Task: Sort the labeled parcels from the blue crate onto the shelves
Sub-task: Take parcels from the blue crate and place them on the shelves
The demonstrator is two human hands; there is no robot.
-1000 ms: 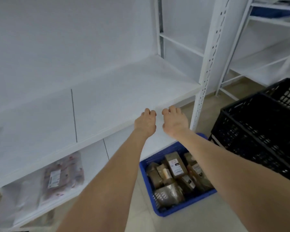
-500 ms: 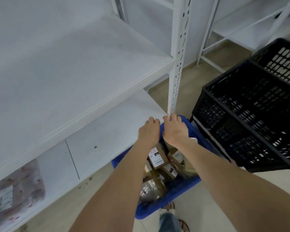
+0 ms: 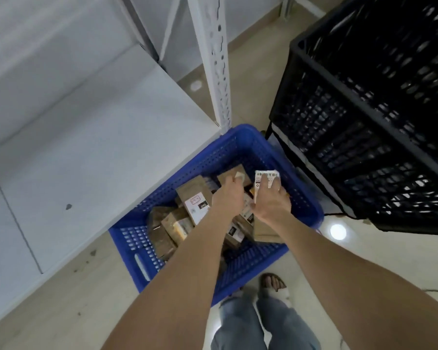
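Both hands have come down from the shelf edge into the blue crate [image 3: 240,145]. The right hand [image 3: 272,200] now has its fingers wrapped around 1 parcel with a white label [image 3: 266,178], at the crate's 1 o'clock side. The left hand [image 3: 228,198] presses curled fingers on a brown parcel [image 3: 232,174]; I cannot tell if it grips. More parcels [image 3: 196,203] lie piled at 9 o'clock. The pile is loose, so a fast pull could tip or drop 1.

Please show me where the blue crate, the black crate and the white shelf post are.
blue crate [image 3: 248,144]: head view, far rim.
black crate [image 3: 359,102]: head view, side wall.
white shelf post [image 3: 216,59]: head view, perforated face.
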